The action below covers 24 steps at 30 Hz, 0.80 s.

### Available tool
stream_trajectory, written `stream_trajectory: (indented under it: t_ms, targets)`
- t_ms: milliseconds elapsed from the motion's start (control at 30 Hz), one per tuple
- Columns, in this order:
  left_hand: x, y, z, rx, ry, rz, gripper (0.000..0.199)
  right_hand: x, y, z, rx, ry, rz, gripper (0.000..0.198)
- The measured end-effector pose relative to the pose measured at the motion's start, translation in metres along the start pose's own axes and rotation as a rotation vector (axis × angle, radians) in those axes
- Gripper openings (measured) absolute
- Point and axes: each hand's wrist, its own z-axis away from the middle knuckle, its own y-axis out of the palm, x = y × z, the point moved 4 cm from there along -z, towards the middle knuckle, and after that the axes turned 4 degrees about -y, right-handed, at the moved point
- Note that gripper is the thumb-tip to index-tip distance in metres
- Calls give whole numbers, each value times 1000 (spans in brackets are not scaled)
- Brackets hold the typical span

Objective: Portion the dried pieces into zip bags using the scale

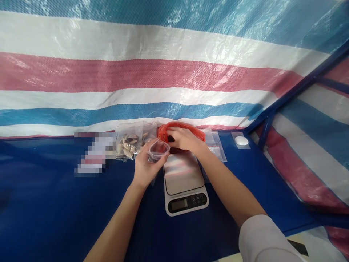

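Note:
My left hand (148, 163) grips a clear plastic bag (159, 148) by its rim, with the mouth spread between thumb and fingers. At the opening of a red plastic bag (196, 130), my right hand (180, 139) has its fingers curled downward. Something dark shows by those fingertips, too small to make out. A kitchen scale (185, 178) with a shiny plate and a dark display lies just in front of both hands. Left of my left hand is a clear zip bag (129, 143) filled with pale brown, dried-looking pieces.
Flat clear zip bags (216, 145) lie right of the red bag. Farther right, a white oval object (241, 141) rests on a small clear bag. A blurred-out patch (95, 154) is at left. Striped sheeting (136, 72) and a blue frame bar (294, 87) bound the blue table (68, 211).

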Motion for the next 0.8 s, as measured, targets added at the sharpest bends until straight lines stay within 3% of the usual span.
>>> stream_trajectory:
  t_ms: [300,533,800]
  targets:
    - [3,0,1,1,-10,19,45,-12,24,-12,56,-63,87,35]
    - [1,0,0,4,0,17,40,-17,14,-1,6,-96,61,28]
    - [-5,4,-7,10,13,6,44,-25,5,16,-81,-9,23,29]
